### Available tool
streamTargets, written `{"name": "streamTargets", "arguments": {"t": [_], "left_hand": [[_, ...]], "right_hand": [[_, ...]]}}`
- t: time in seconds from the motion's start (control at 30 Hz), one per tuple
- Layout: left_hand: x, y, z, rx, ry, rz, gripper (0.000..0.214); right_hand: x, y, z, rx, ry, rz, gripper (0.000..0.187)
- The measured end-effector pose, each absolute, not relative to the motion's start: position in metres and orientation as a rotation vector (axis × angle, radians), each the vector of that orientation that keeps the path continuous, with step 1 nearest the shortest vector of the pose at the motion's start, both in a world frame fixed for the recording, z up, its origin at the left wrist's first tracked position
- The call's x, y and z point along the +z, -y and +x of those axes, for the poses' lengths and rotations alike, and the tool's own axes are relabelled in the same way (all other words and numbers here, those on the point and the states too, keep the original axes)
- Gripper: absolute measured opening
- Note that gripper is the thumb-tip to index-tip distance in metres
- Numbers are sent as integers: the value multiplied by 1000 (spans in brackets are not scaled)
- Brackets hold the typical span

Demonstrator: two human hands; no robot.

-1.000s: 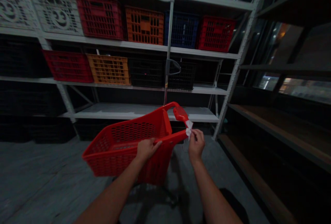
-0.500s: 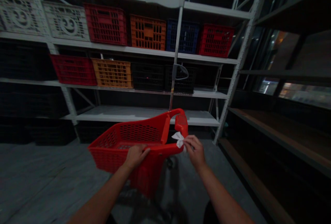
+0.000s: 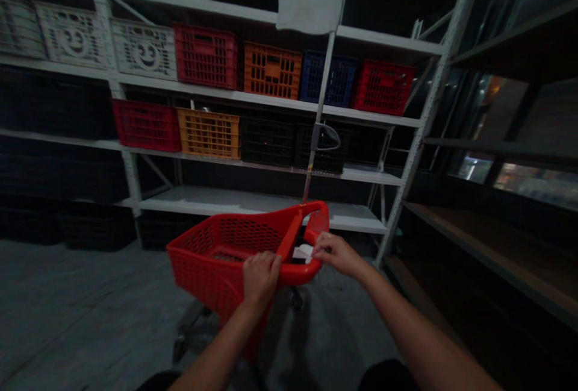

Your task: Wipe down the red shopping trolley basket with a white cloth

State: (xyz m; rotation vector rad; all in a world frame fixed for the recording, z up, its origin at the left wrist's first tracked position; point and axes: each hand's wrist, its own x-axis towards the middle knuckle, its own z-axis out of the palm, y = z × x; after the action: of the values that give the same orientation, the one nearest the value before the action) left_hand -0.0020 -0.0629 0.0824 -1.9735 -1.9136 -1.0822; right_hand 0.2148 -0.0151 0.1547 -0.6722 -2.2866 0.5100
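Observation:
A red plastic shopping basket (image 3: 217, 249) on a wheeled frame stands on the floor in front of me. My left hand (image 3: 261, 276) grips its near rim, fingers curled over the edge. My right hand (image 3: 333, 253) is closed in a pinch on a small white cloth (image 3: 302, 252), pressed against the rim just below the red handle (image 3: 316, 222). The wheels show dimly under the basket.
White metal shelving (image 3: 253, 204) stands behind, holding red, orange, blue, white and black crates (image 3: 272, 70). A metal pole with a grey handle (image 3: 326, 137) rises behind the basket. Dark shelving (image 3: 492, 240) runs along the right. Grey concrete floor lies to the left.
The basket has tilted back level and moved lower. My right hand brought the white cloth from the handle's end down to the rim. My left hand shifted right along the rim.

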Motion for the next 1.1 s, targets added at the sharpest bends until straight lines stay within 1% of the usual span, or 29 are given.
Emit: {"name": "streamTargets", "arguments": {"t": [0.07, 0.17, 0.27, 0.37, 0.47, 0.6, 0.67, 0.73, 0.87, 1.0, 1.1], "left_hand": [[78, 66, -1, -1106, 1935, -1887, 42], [71, 70, -12, -1150, 1893, -1841, 41], [68, 73, -21, -1161, 1821, -1850, 40], [67, 72, -27, -1132, 1756, -1851, 40], [65, 70, -31, -1085, 1650, -1836, 39], [63, 70, -40, -1140, 1429, -1760, 35], [62, 71, -44, -1188, 1327, -1738, 32], [62, 73, -48, -1203, 1258, -1727, 30], [61, 72, -53, -1182, 1217, -1709, 32], [58, 68, -56, -1182, 1282, -1726, 34], [55, 65, -59, -1187, 1213, -1695, 33]], "right_hand": [[157, 17, 214, 510, 2322, -658, 10], [160, -6, 209, 321, 2300, -723, 11], [164, -47, 203, 122, 2217, -899, 17], [167, -76, 193, 58, 2122, -1068, 18], [164, -74, 181, 142, 2141, -990, 17], [156, -50, 172, 440, 2365, -506, 17], [158, -50, 175, 479, 2395, -448, 16], [162, -60, 181, 429, 2377, -623, 17], [171, -89, 190, 257, 2331, -1153, 22], [179, -104, 186, 289, 2422, -1254, 24], [188, -107, 174, 378, 2580, -1241, 23]]}}
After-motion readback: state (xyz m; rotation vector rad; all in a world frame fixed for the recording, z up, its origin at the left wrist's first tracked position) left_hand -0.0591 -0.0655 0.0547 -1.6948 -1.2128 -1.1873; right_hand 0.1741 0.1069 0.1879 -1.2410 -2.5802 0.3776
